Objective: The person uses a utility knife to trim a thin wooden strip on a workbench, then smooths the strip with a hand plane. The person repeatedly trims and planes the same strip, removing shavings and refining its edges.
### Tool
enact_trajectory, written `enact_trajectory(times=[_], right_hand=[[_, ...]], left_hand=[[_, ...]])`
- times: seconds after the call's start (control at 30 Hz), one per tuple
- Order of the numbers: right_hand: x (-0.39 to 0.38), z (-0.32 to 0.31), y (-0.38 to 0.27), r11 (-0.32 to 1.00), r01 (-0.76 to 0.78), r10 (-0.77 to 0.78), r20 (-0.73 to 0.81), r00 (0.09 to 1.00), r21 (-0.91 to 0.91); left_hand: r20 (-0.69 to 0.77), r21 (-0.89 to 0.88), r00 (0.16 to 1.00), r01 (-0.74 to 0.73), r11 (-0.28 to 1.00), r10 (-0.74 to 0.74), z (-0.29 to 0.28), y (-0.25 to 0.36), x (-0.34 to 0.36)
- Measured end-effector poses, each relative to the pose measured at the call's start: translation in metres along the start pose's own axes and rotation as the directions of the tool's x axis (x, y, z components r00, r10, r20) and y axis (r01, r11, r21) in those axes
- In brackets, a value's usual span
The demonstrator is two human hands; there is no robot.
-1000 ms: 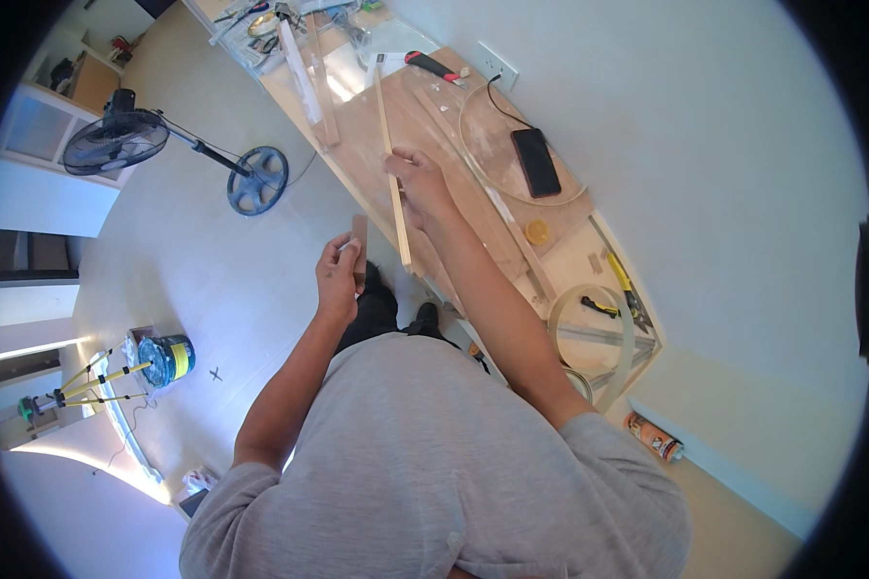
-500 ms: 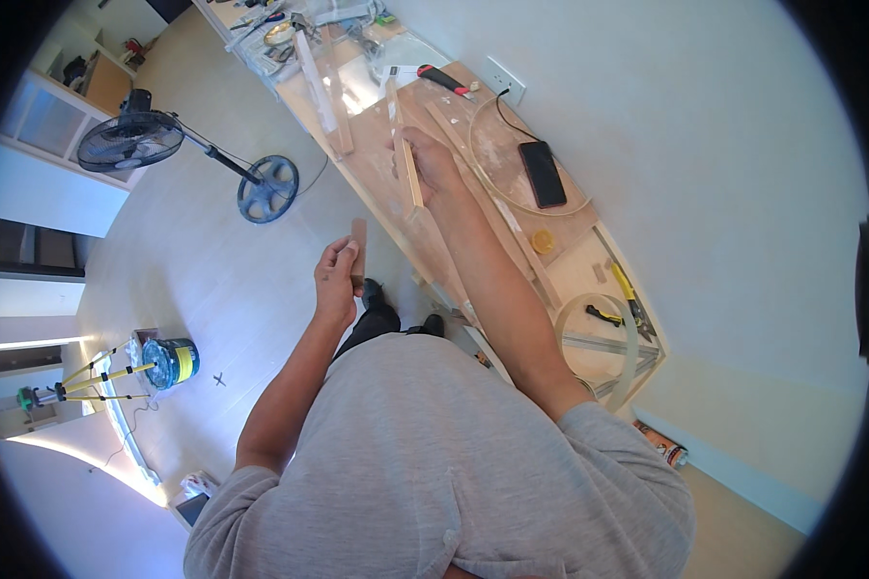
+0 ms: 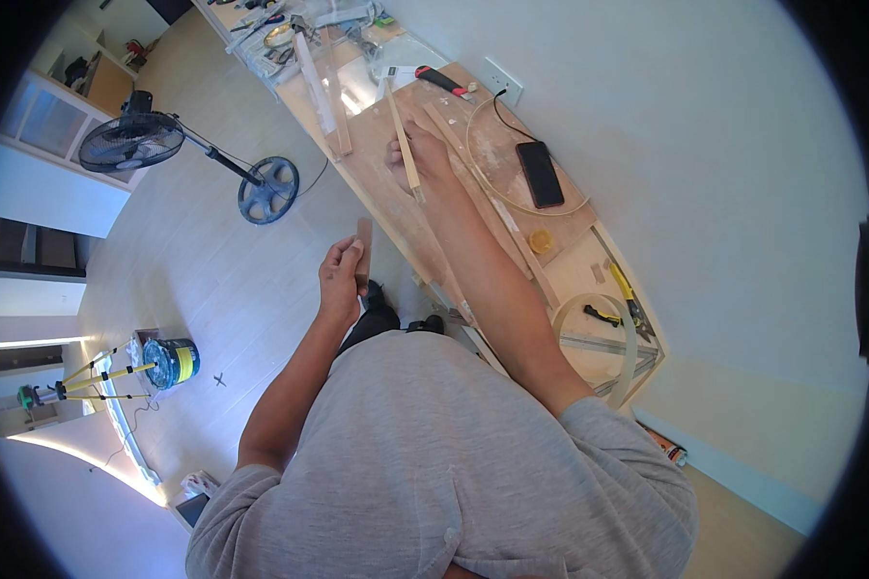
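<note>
My right hand (image 3: 425, 156) is closed around a narrow pale wooden strip (image 3: 401, 140) above the workbench. The strip points away from me, its near end close to my wrist. Lower and to the left, beside the bench's edge, my left hand (image 3: 339, 277) grips a small flat brown block (image 3: 364, 253), held upright between thumb and fingers. A gap separates the block from the strip. Beneath my right arm lie long wooden strips (image 3: 492, 207) on the brown bench top (image 3: 372, 188). The fingertips of my right hand are partly hidden behind the strip.
Along the wall lie a red-and-black utility knife (image 3: 441, 80), a plugged-in phone (image 3: 540, 175), a yellow roll (image 3: 541, 241), coiled edging (image 3: 633, 357) and yellow-handled cutters (image 3: 630, 294). Cluttered tools (image 3: 280, 39) cover the bench's far end. A standing fan (image 3: 133, 142) and a bucket (image 3: 172, 364) are on the floor at left.
The wooden strip has turned slightly in my right hand, and its near end sits a little higher. My left hand, with the brown block, has shifted slightly to the right.
</note>
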State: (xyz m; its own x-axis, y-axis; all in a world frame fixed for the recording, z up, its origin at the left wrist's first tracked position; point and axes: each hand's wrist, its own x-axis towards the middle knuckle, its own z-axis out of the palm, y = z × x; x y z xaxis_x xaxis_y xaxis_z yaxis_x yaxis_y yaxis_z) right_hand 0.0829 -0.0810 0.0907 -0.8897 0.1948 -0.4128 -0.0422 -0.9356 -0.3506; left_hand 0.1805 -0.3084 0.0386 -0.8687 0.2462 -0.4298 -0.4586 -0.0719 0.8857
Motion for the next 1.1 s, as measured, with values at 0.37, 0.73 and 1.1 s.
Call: enact_trajectory(times=[0.37, 0.73, 1.1], right_hand=[[0.01, 0.036, -0.002, 0.995, 0.031, -0.031, -0.011, 0.999, 0.093], [0.008, 0.058, -0.002, 0.988, 0.09, -0.082, -0.064, 0.995, 0.129], [0.014, 0.045, 0.007, 0.976, 0.007, -0.007, 0.001, 1.0, 0.218]], left_hand=[[-0.038, -0.063, 0.999, -0.04, 0.997, 0.037, 0.0, 0.001, -0.008], [-0.039, -0.056, 0.999, -0.028, 0.998, 0.026, -0.003, -0.003, -0.018], [-0.053, -0.072, 0.998, -0.019, 0.997, 0.015, -0.003, -0.01, -0.021]])
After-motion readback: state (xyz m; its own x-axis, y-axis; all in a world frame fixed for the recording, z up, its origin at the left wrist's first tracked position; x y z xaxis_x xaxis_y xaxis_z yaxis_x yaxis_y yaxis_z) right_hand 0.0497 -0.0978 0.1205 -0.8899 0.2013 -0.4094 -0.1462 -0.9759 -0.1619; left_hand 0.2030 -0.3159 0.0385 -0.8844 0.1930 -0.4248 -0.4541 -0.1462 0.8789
